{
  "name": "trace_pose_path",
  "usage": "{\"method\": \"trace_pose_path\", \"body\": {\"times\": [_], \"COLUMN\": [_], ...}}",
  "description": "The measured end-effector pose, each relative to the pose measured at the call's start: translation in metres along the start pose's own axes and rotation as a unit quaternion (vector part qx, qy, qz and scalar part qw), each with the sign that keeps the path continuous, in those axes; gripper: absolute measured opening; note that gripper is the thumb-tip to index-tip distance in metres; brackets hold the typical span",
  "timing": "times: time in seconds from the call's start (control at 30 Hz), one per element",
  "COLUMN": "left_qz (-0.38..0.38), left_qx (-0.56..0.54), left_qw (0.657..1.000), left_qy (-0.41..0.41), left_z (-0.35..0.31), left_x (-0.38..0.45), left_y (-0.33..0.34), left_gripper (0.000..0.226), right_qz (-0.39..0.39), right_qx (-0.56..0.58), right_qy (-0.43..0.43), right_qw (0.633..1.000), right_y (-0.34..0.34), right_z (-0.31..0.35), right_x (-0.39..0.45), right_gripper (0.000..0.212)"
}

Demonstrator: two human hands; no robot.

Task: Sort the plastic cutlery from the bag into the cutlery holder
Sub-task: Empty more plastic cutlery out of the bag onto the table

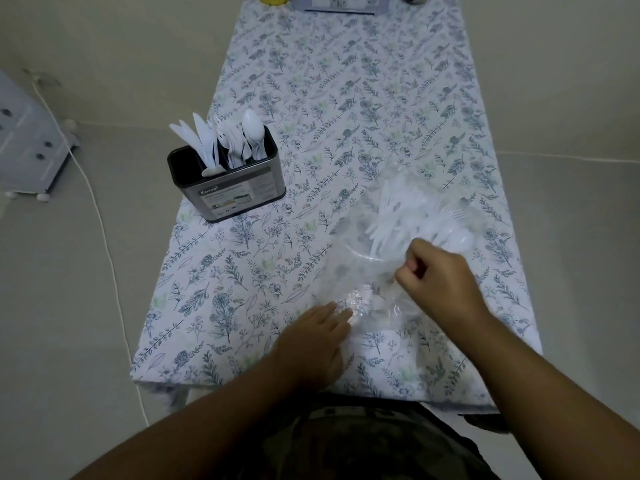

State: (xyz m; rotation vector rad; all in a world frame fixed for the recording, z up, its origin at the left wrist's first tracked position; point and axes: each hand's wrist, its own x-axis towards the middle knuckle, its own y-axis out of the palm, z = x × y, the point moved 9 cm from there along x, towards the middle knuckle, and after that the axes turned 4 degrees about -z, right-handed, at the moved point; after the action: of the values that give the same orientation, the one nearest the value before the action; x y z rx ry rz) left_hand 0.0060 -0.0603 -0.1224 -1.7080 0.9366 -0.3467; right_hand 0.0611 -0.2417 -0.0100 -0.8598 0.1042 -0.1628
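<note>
prob a home: floral tablecloth on small table, plain tiled floor, drawer cart.

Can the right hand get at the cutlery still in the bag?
Probably yes. The right hand grips the clear plastic bag at its near end, right beside the white cutlery inside. The left hand presses the bag's near edge flat.

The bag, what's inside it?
White plastic cutlery shows through the clear bag: fork tines and spoons. Pieces deeper in the pile are covered.
</note>
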Motion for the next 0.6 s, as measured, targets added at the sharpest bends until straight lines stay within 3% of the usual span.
{"method": "trace_pose_path", "body": {"times": [0.07,0.13,0.27,0.33,0.43,0.5,0.6], "left_qz": [0.011,-0.002,-0.112,-0.135,-0.083,-0.068,-0.114], "left_qx": [-0.005,-0.05,-0.177,-0.13,-0.036,-0.024,-0.046], "left_qw": [1.0,0.998,0.972,0.978,0.993,0.995,0.991], "left_qy": [0.005,-0.031,-0.111,-0.091,-0.081,-0.073,-0.059], "left_z": [0.003,0.005,0.014,0.018,0.034,0.043,0.047], "left_x": [-0.005,-0.003,0.015,0.02,0.013,0.004,0.0], "left_y": [-0.001,-0.012,-0.044,-0.039,-0.013,-0.007,-0.02], "left_gripper": [0.059,0.05,0.029,0.036,0.048,0.055,0.052], "right_qz": [-0.032,-0.006,0.073,0.083,0.046,0.026,0.069], "right_qx": [0.023,0.018,-0.026,-0.013,0.054,0.078,0.095], "right_qy": [0.012,-0.01,-0.045,-0.034,-0.024,-0.038,-0.079], "right_qw": [0.999,1.0,0.996,0.996,0.997,0.996,0.99], "right_y": [-0.02,-0.017,0.016,0.024,0.019,0.014,0.022], "right_z": [0.003,0.015,0.031,0.031,0.038,0.049,0.067], "right_x": [0.004,0.003,-0.009,-0.014,-0.017,-0.019,-0.026], "right_gripper": [0.023,0.023,0.022,0.023,0.027,0.028,0.026]}}
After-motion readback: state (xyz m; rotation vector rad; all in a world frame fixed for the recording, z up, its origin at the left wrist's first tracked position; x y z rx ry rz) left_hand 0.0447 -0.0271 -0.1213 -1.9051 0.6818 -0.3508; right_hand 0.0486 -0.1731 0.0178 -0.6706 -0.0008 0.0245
